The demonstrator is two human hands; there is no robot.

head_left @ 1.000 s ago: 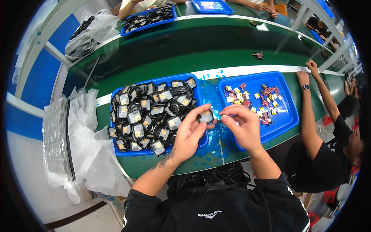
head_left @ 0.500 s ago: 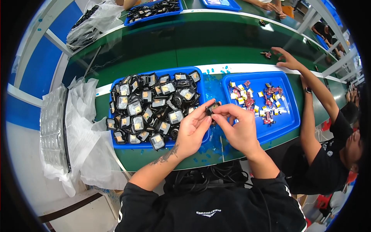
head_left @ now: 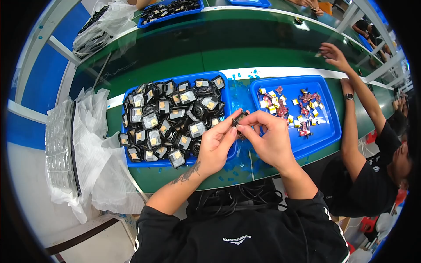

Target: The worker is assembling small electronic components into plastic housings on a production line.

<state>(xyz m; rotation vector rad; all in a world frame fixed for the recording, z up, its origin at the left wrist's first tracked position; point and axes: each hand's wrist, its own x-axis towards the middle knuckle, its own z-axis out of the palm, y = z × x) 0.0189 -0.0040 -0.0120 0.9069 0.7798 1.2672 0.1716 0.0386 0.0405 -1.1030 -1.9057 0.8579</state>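
Observation:
Between the fingertips of both hands sits a small black plastic casing (head_left: 239, 117), held tilted above the gap between two blue trays. My left hand (head_left: 215, 147) grips it from the left with thumb and fingers. From the right, my right hand (head_left: 272, 138) pinches it; the fingers hide much of the piece. To the left, a blue tray (head_left: 184, 77) is heaped with square black casings (head_left: 153, 138), many with greyish windows and cream stickers. A second blue tray (head_left: 324, 142) on the right holds red circuit boards (head_left: 304, 127) with yellow-and-white parts.
Blue scraps (head_left: 234, 83) litter the green bench. Beyond a white rail runs a green belt (head_left: 175, 57). Clear plastic trays and wrapping (head_left: 94, 140) stand at the left. A co-worker's hand (head_left: 334, 56) reaches over the belt at right. Another blue tray (head_left: 169, 11) lies across it.
The casing has been turned in my fingers to a steeper tilt. The co-worker's hand has moved, and the small red-and-black piece near it no longer shows on the belt.

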